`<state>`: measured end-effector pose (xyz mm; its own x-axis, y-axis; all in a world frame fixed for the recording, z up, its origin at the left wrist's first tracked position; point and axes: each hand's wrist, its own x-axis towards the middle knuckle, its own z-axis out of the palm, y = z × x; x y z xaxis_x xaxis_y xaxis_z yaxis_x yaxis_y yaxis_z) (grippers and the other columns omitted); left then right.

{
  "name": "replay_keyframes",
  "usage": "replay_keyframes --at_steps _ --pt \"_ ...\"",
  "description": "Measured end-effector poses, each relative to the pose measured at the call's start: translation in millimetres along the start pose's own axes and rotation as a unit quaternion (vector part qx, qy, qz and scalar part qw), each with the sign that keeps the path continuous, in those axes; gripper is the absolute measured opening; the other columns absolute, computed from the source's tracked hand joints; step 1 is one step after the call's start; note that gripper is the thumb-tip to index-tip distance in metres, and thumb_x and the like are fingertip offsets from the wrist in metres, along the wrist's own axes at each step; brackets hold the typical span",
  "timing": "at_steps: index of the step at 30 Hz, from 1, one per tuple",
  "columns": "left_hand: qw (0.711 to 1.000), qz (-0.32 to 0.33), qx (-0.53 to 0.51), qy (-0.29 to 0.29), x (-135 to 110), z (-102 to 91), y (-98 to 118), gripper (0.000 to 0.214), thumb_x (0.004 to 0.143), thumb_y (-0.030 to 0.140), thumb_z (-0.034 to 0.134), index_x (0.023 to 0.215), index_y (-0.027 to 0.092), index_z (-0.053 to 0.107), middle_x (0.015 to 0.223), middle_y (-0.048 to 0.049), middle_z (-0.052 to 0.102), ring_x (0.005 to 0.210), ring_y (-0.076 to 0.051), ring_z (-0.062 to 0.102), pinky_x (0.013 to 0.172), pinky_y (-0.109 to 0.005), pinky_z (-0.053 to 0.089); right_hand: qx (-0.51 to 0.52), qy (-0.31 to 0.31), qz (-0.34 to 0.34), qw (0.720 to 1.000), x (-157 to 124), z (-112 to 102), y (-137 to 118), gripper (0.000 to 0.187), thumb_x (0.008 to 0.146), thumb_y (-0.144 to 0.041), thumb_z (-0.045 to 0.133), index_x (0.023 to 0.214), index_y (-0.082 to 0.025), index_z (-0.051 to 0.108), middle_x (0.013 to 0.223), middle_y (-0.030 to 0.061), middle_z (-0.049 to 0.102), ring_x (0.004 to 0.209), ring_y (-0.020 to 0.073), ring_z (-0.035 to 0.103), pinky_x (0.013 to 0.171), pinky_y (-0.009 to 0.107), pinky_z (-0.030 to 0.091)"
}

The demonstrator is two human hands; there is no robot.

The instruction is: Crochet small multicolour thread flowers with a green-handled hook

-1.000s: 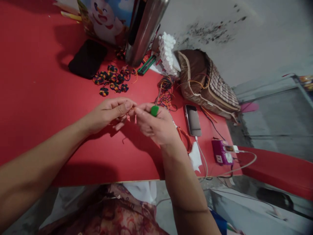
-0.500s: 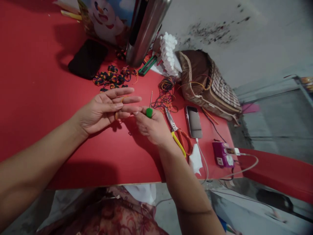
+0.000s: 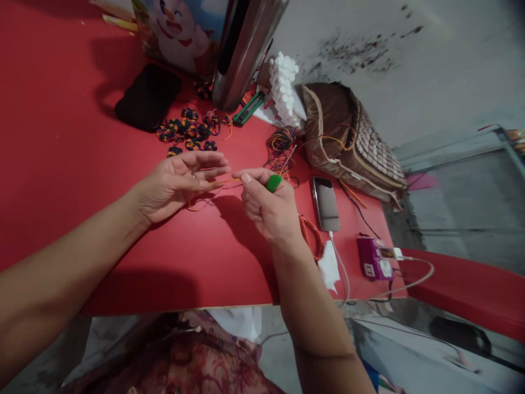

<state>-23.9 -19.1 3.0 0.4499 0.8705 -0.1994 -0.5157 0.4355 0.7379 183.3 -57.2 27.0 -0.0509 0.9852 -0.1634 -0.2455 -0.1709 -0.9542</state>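
My left hand [image 3: 180, 180] pinches an orange thread [image 3: 228, 181] between thumb and forefinger, with its other fingers stretched out. The thread runs across to my right hand [image 3: 266, 205], whose thumb and forefinger are closed on it. Tucked in that same hand is a thin metal tool with a green handle [image 3: 274, 183], probably a crochet hook, its shaft pointing up and away. A loose loop of thread hangs below my left fingers. Beyond the hands lie several small knotted dark and orange flower shapes [image 3: 191, 128] and a tangle of coloured thread [image 3: 281, 141].
Scissors with a red handle [image 3: 312, 238] are partly hidden by my right hand. A phone [image 3: 326, 203] on a cable lies right of them. Behind stand a metal flask [image 3: 235, 60], a green cutter [image 3: 249, 108], a brown bag [image 3: 340, 126] and a black pouch [image 3: 147, 98].
My right hand has moved right, away from my left, drawing the orange thread out between them. The green-handled tool has tilted rightward. My left fingers have closed together more.
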Motion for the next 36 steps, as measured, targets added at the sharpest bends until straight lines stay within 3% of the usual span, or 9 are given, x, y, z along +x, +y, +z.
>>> replay_keyframes --at_steps 6,16,19,23,27,29,31,36 --pt "0.997 0.057 -0.031 0.035 0.4 -1.4 5.1 0.036 0.079 0.004 0.082 0.112 0.017 0.090 0.126 -0.0099 0.087 0.143 -0.034 0.074 0.122 -0.045 0.061 -0.021 -0.017 0.022 0.999 -0.5 0.2 -2.0 0.042 0.080 -0.055 0.101 0.091 -0.021 0.078 0.053 -0.0148 0.033 0.045 0.0034 0.016 0.040 0.023 0.010" --pt "0.999 0.022 -0.027 -0.036 -3.4 2.1 3.2 0.044 0.082 0.007 0.078 0.123 0.022 0.086 0.154 -0.0093 0.076 0.159 -0.043 0.058 0.120 -0.063 0.062 -0.002 -0.020 0.026 0.999 0.5 6.2 -0.1 0.043 0.080 -0.053 0.103 0.092 -0.020 0.078 0.053 -0.0153 0.035 0.044 0.0027 0.017 0.041 0.023 0.014" --pt "0.999 0.014 -0.020 -0.042 -4.8 5.5 2.2 0.045 0.081 0.007 0.079 0.124 0.021 0.086 0.159 -0.0101 0.073 0.156 -0.043 0.061 0.114 -0.059 0.067 -0.001 -0.016 0.023 1.000 1.0 7.4 0.7 0.044 0.080 -0.054 0.102 0.093 -0.020 0.078 0.052 -0.0153 0.036 0.044 0.0028 0.018 0.041 0.023 0.015" --pt "1.000 0.009 -0.014 -0.026 -6.1 7.6 4.5 0.046 0.076 0.009 0.084 0.120 0.022 0.088 0.156 -0.0089 0.075 0.145 -0.041 0.070 0.092 -0.040 0.075 -0.040 0.014 0.012 0.999 1.9 6.5 3.4 0.041 0.083 -0.053 0.100 0.095 -0.019 0.081 0.052 -0.0144 0.037 0.043 0.0036 0.021 0.041 0.024 0.015" --pt "1.000 0.013 -0.005 -0.004 -5.7 7.6 8.3 0.050 0.073 0.008 0.087 0.120 0.026 0.088 0.147 -0.0072 0.080 0.150 -0.041 0.068 0.071 -0.022 0.068 -0.091 0.050 -0.014 0.994 3.6 3.2 6.5 0.039 0.086 -0.055 0.096 0.093 -0.020 0.081 0.053 -0.0125 0.040 0.045 0.0054 0.026 0.042 0.025 0.020" --pt "0.999 0.035 -0.009 0.002 -4.8 8.5 9.1 0.050 0.072 0.005 0.086 0.117 0.026 0.087 0.151 -0.0058 0.079 0.159 -0.040 0.062 0.074 -0.020 0.067 -0.122 0.056 -0.023 0.991 3.6 3.3 7.5 0.040 0.086 -0.056 0.097 0.092 -0.020 0.081 0.055 -0.0106 0.045 0.049 0.0067 0.031 0.044 0.026 0.023" --pt "0.998 0.051 -0.020 0.009 -4.0 10.2 9.0 0.048 0.072 0.001 0.083 0.113 0.025 0.086 0.152 -0.0036 0.079 0.164 -0.036 0.057 0.087 -0.021 0.068 -0.153 0.048 -0.034 0.986 2.7 5.3 8.2 0.039 0.086 -0.056 0.097 0.090 -0.020 0.081 0.060 -0.0075 0.052 0.054 0.0083 0.039 0.047 0.026 0.027" --pt "0.997 0.031 -0.069 0.017 -4.8 12.8 8.9 0.051 0.070 -0.007 0.073 0.108 0.024 0.087 0.134 0.0019 0.086 0.154 -0.030 0.067 0.104 -0.027 0.069 -0.214 0.010 -0.049 0.976 0.8 9.4 11.3 0.024 0.096 -0.043 0.085 0.090 -0.019 0.083 0.080 0.0004 0.072 0.073 0.0126 0.060 0.063 0.027 0.044"
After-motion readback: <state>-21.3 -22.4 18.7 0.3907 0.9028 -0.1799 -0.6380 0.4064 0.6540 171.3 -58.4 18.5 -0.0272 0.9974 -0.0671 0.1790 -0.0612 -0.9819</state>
